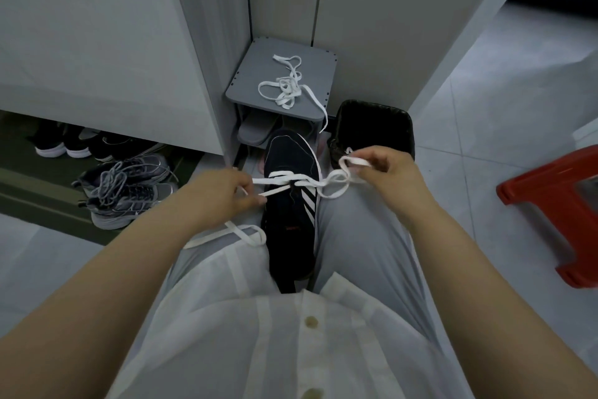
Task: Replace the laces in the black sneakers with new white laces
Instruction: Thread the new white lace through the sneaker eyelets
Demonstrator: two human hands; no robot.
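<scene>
A black sneaker (pixel 291 191) with white side stripes stands between my knees, toe pointing away. A white lace (pixel 281 179) crosses its lower eyelets. My left hand (pixel 223 193) pinches the left end of that lace beside the shoe; its tail hangs over my thigh. My right hand (pixel 385 169) pinches the right end, which is looped near the shoe's right side. A second white lace (pixel 286 88) lies tangled on a small grey stool (pixel 252 75) beyond the shoe.
A black bin (pixel 372 126) stands to the right of the shoe's toe. A red plastic stool (pixel 556 214) is at the far right. Grey sneakers (pixel 126 191) and other shoes (pixel 64 143) sit under a white cabinet (pixel 97 42) on the left. Slippers (pixel 259 130) lie under the grey stool.
</scene>
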